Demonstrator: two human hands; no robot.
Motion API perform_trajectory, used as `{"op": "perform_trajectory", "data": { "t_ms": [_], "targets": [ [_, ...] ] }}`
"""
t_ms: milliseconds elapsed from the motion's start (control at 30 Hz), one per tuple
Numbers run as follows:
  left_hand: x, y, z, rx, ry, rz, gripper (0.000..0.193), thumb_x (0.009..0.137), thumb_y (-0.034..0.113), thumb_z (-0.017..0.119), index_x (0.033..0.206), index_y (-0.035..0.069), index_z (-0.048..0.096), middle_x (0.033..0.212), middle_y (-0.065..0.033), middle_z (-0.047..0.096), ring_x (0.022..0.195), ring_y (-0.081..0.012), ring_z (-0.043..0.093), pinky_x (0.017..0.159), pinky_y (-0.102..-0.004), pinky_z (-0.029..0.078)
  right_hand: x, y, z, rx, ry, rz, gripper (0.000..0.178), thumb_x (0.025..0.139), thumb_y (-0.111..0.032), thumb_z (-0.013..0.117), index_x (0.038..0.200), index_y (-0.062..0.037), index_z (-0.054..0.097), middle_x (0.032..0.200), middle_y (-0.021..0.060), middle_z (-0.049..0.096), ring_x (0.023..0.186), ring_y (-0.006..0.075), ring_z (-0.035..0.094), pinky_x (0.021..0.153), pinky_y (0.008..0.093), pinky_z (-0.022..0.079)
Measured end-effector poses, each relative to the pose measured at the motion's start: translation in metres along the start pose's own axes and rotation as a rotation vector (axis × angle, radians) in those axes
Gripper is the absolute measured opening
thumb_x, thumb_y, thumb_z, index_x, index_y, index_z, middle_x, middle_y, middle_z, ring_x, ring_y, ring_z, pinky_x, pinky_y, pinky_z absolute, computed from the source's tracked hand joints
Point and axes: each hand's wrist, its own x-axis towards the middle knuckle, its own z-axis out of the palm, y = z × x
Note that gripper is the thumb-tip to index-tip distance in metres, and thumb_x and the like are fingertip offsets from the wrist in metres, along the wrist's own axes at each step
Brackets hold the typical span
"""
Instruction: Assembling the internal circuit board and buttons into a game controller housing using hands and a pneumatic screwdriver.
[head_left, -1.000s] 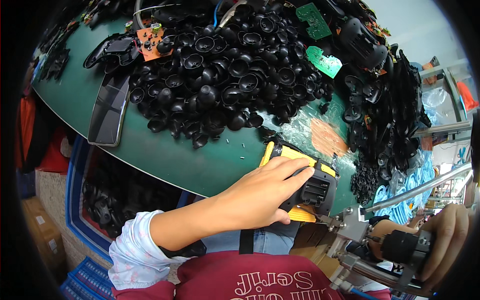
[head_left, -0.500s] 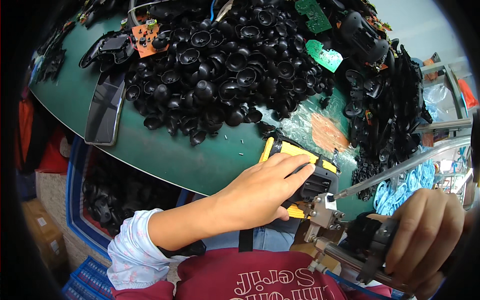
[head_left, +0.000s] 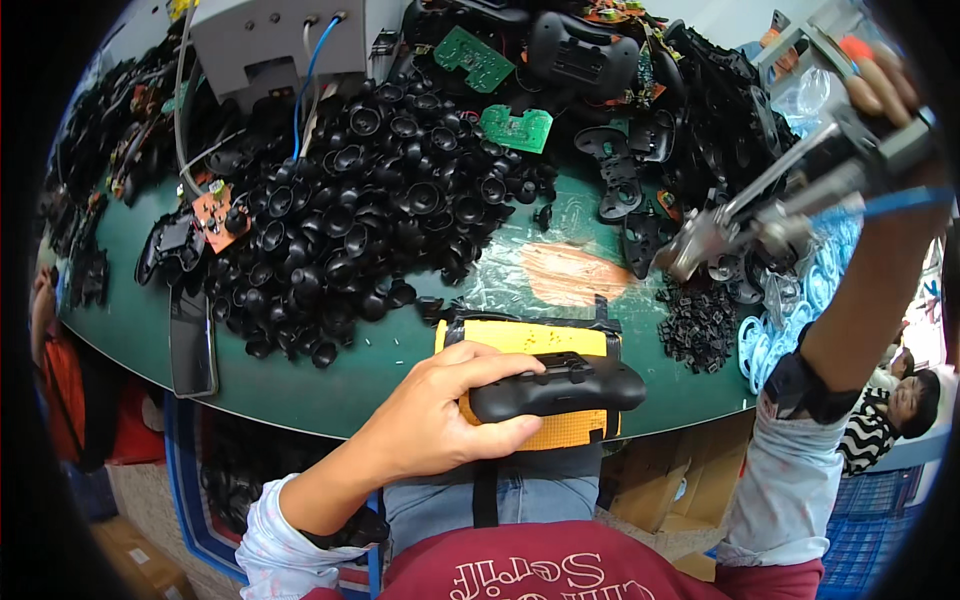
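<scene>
Head view: left hand (head_left: 440, 420) grips a black controller (head_left: 560, 388) seated on the yellow jig (head_left: 525, 340) at the table (head_left: 340, 385) edge; right hand (head_left: 880, 85), raised, clasps a screwdriver (head_left: 780, 205).

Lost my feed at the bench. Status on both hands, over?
Left hand gripping black controller shell on yellow fixture. Right hand raised, holding powered screwdriver clear of shell. Nothing between them.

Matt black plastic controller shell (head_left: 560, 385) on a yellow textured pad (head_left: 520, 340) — bare grey metal screwdriver (head_left: 770, 215), smooth green tabletop (head_left: 390, 370).
</scene>
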Motion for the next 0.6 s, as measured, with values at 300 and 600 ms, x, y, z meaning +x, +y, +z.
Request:
{"op": "perform_trajectory", "data": {
  "t_ms": [300,600],
  "targets": [
    [0.0,-0.007,-0.007,-0.001,-0.007,-0.013,0.047,0.078,0.029,0.077,0.118,0.007,0.067,0.103,-0.0123,0.065,0.096,-0.0248,0.063,0.085,-0.0342,0.05,-0.069,0.078,0.031,-1.159,0.596,-0.367,0.054,0.097,-0.029,0.051,0.139,0.0042,0.044,0.125,0.0195,0.057,0.115,0.0251,0.057,0.094,0.0338,0.047],
    [0.004,-0.016,0.031,-0.114,0.192,0.127,0.05,0.074,0.013,0.082,0.114,0.002,0.054,0.118,-0.0171,0.058,0.11,-0.028,0.058,0.096,-0.0368,0.045,-0.164,0.185,0.146,-0.194,0.359,0.285,0.043,0.078,-0.002,0.077,0.112,-0.0024,0.05,0.119,0.0173,0.057,0.115,0.0275,0.057,0.1,0.0391,0.044]
  ]
}}
